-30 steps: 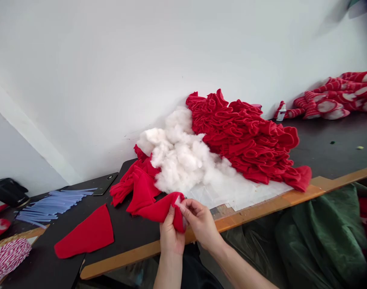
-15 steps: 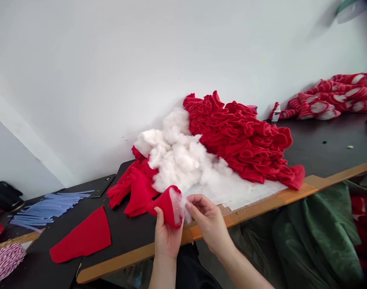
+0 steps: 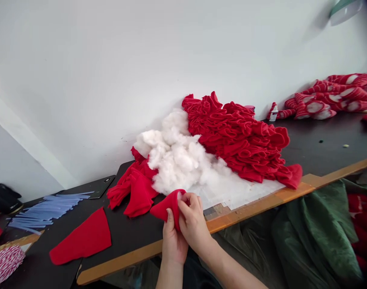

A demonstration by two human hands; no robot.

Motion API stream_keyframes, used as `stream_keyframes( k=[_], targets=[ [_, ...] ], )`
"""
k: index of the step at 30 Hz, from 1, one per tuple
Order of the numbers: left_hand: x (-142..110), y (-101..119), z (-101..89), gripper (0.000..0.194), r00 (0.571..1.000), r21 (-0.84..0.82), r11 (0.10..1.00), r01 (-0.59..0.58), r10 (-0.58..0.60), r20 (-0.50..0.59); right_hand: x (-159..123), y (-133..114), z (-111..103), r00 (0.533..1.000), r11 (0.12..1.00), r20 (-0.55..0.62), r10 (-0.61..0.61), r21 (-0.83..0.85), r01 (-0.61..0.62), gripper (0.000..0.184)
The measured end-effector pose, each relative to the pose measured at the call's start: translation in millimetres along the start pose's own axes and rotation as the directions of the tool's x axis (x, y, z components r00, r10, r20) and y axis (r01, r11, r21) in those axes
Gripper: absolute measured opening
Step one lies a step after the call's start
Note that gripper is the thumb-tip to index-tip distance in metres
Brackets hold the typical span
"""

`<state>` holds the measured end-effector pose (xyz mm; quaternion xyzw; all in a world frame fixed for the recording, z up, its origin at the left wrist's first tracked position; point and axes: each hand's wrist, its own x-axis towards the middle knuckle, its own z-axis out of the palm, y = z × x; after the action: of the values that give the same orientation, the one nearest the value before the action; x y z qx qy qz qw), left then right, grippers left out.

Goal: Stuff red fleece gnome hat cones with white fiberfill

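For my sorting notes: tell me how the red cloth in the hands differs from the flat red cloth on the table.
The held cloth is bunched between the left hand and right hand; the flat cloth lies spread on the black table, untouched. The held cloth shows white stuffing at its edge; the flat cloth shows none. Both are bright red fabric.

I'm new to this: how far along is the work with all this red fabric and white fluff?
The striped red-and-white pieces at the far end look furthest along. In hand, the left hand holds a red fabric cone while the right hand pinches its open end. Apparently left: a large heap of red fabric pieces and a mound of white filling.
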<state>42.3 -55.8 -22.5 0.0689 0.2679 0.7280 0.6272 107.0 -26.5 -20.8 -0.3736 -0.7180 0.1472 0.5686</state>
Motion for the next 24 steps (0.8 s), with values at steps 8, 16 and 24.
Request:
stream_keyframes(
  k=[8, 16, 24],
  targets=[
    [-1, 15, -3.8, 0.035, 0.995, 0.164, 0.983, 0.077, -0.087, 0.054, 27, 19, -29, 0.952, 0.962, 0.304, 0.037, 0.245, -0.116, 0.041],
    [-3, 9, -15.0, 0.045, 0.808, 0.733, 0.476, -0.485, 0.566, 0.167, 16, 27, -20, 0.987, 0.952, 0.028, 0.160, 0.260, -0.162, 0.026],
    [-8, 6, -11.3, 0.035, 0.624, 0.792, 0.052, -0.609, 0.649, 0.436, -3, 22, -12, 0.989, 0.967, -0.059, 0.137, 0.225, -0.120, 0.030]
  ],
)
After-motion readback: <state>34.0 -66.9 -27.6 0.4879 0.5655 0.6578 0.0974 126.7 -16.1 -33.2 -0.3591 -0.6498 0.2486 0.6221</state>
